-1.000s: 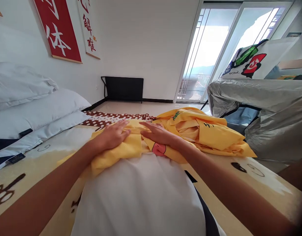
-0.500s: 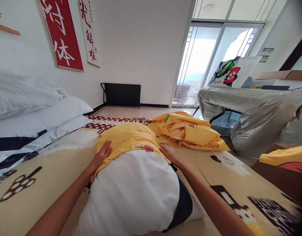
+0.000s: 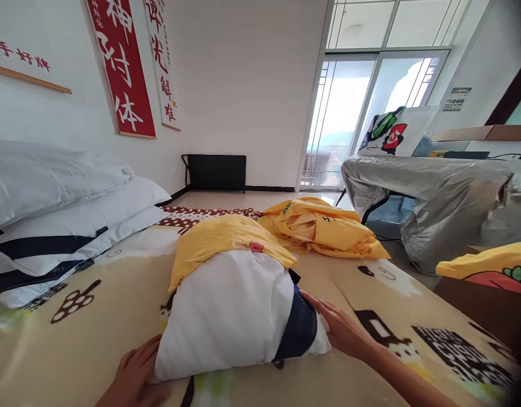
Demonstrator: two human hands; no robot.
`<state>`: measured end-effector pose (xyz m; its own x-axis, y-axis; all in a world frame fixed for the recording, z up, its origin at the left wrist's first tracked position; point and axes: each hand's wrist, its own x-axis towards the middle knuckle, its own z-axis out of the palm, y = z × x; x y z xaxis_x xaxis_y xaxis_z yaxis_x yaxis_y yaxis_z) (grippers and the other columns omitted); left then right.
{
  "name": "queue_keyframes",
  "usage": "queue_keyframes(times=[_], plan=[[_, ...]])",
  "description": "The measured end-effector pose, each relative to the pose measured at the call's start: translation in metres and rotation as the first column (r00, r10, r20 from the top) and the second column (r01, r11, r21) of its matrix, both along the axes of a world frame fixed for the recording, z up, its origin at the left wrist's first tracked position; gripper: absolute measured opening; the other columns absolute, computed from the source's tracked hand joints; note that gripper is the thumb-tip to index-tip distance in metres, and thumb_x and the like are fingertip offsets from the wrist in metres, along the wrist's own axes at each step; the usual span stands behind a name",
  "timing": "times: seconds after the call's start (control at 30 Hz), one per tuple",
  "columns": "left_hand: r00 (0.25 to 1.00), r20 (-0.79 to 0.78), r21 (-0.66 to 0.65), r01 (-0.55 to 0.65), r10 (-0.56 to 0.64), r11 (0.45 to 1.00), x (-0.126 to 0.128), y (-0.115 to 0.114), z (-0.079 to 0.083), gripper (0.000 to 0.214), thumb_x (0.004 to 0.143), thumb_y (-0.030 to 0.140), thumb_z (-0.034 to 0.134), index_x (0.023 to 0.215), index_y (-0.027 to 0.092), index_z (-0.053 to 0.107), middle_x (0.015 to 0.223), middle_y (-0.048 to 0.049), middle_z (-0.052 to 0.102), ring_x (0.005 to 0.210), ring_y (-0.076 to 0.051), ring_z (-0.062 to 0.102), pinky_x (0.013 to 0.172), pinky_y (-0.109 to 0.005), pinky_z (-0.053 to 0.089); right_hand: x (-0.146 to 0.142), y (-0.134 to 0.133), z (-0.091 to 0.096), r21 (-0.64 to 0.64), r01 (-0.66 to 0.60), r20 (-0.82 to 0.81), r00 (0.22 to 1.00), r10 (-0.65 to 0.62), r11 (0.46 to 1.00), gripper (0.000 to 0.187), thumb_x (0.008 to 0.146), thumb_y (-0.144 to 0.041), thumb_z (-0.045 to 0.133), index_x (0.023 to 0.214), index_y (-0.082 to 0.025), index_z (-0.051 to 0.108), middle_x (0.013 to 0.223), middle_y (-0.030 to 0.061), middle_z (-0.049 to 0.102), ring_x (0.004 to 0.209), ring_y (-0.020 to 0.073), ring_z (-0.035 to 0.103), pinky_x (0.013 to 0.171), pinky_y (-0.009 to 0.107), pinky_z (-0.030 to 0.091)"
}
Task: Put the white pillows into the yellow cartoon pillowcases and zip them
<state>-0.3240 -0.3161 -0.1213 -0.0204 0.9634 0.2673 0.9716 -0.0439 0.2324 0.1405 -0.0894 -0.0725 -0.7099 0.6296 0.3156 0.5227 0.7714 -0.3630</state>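
Note:
A white pillow (image 3: 226,316) with a navy band (image 3: 300,325) lies on the patterned bed in front of me. Its far end is inside a yellow pillowcase (image 3: 218,237) that has a small red print at its edge. My left hand (image 3: 135,373) is at the pillow's near left corner, fingers bent loosely beside the white fabric; its thumb is blurred. On the other side, my right hand (image 3: 337,325) has its fingers stretched along the navy band, touching the pillow's right end. Farther back lies a crumpled yellow cloth (image 3: 328,232) with dark lettering.
White pillows (image 3: 65,209) are stacked at the left by the wall. To the right stand a table under silvery plastic (image 3: 447,181) and a cardboard box (image 3: 468,299) with yellow fabric (image 3: 489,265) on it. The bed cover (image 3: 370,373) is beige with brown prints.
Both hands have left the sides of the yellow pillowcase and come back toward me, the left to the pillow's near corner, the right to its navy band. The view has tilted up slightly.

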Motion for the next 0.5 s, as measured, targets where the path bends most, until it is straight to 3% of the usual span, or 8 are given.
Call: queue_keyframes(times=[0.07, 0.13, 0.23, 0.3, 0.37, 0.43, 0.5], plan=[[0.992, 0.084, 0.037, 0.093, -0.096, 0.995, 0.017, 0.011, 0.023, 0.033, 0.086, 0.047, 0.048, 0.098, 0.027, 0.072, 0.105, -0.0053, 0.071, 0.094, -0.024, 0.065, 0.084, -0.035, 0.051, -0.012, -0.002, 0.011, 0.043, -0.043, -0.118, 0.992, 0.048, 0.998, 0.063, 0.086, -0.028, 0.048, 0.147, -0.022, 0.032, 0.136, 0.0127, 0.052, 0.119, 0.0248, 0.055, 0.096, 0.037, 0.048], [0.971, 0.205, 0.128, 0.1, -0.125, 0.987, 0.029, 0.021, 0.056, 0.037, 0.088, 0.046, 0.044, 0.08, 0.021, 0.071, 0.08, -0.0052, 0.071, 0.074, -0.019, 0.064, 0.069, -0.027, 0.051, -0.025, -0.001, 0.025, 0.091, -0.023, -0.277, 0.96, 0.048, 0.996, 0.055, 0.087, -0.027, 0.046, 0.142, -0.022, 0.042, 0.132, 0.0125, 0.056, 0.115, 0.0239, 0.057, 0.093, 0.036, 0.049], [0.908, 0.418, 0.265, -0.084, -0.036, 0.961, 0.041, 0.033, 0.119, 0.044, 0.084, 0.053, 0.048, 0.061, 0.017, 0.059, 0.056, -0.0016, 0.056, 0.053, -0.014, 0.051, 0.05, -0.021, 0.042, -0.047, 0.007, 0.051, 0.141, 0.074, -0.521, 0.854, 0.01, 0.987, 0.035, 0.088, -0.027, 0.046, 0.117, -0.021, 0.063, 0.108, 0.01, 0.067, 0.095, 0.0206, 0.063, 0.08, 0.032, 0.051], [0.822, 0.569, 0.274, -0.201, 0.01, 0.94, 0.046, 0.043, 0.164, 0.043, 0.078, 0.056, 0.056, 0.064, 0.015, 0.061, 0.057, -0.0004, 0.055, 0.055, -0.013, 0.049, 0.05, -0.02, 0.04, -0.062, 0.016, 0.073, 0.133, 0.177, -0.677, 0.735, -0.041, 0.975, 0.024, 0.085, -0.031, 0.051, 0.091, -0.019, 0.07, 0.086, 0.0076, 0.067, 0.079, 0.0184, 0.061, 0.07, 0.03, 0.05], [0.681, 0.732, 0.225, -0.275, 0.024, 0.935, 0.048, 0.059, 0.204, 0.042, 0.071, 0.056, 0.065, 0.063, 0.014, 0.06, 0.049, 0.0025, 0.046, 0.049, -0.01, 0.041, 0.045, -0.02, 0.034, -0.078, 0.028, 0.097, 0.096, 0.272, -0.796, 0.598, -0.09, 0.957, 0.025, 0.082, -0.036, 0.055, 0.076, -0.017, 0.069, 0.078, 0.0056, 0.062, 0.074, 0.0168, 0.056, 0.066, 0.029, 0.047], [0.439, 0.896, 0.222, -0.304, -0.071, 0.927, 0.049, 0.079, 0.235, 0.038, 0.062, 0.047, 0.075, 0.064, 0.013, 0.06, 0.051, 0.0039, 0.044, 0.048, -0.007, 0.036, 0.042, -0.019, 0.029, -0.092, 0.041, 0.118, 0.06, 0.34, -0.875, 0.47, -0.115, 0.938, 0.028, 0.082, -0.041, 0.055, 0.08, -0.016, 0.068, 0.087, 0.006, 0.061, 0.083, 0.0168, 0.055, 0.072, 0.03, 0.045], [0.186, 0.953, 0.296, -0.389, -0.241, 0.872, 0.051, 0.103, 0.256, 0.033, 0.056, 0.035, 0.08, 0.065, 0.012, 0.057, 0.058, 0.0029, 0.048, 0.052, -0.007, 0.04, 0.044, -0.019, 0.032, -0.105, 0.051, 0.134, -0.016, 0.347, -0.939, 0.316, -0.133, 0.938, 0.032, 0.081, -0.045, 0.055, 0.085, -0.016, 0.067, 0.095, 0.0059, 0.06, 0.089, 0.0165, 0.053, 0.076, 0.03, 0.044]])
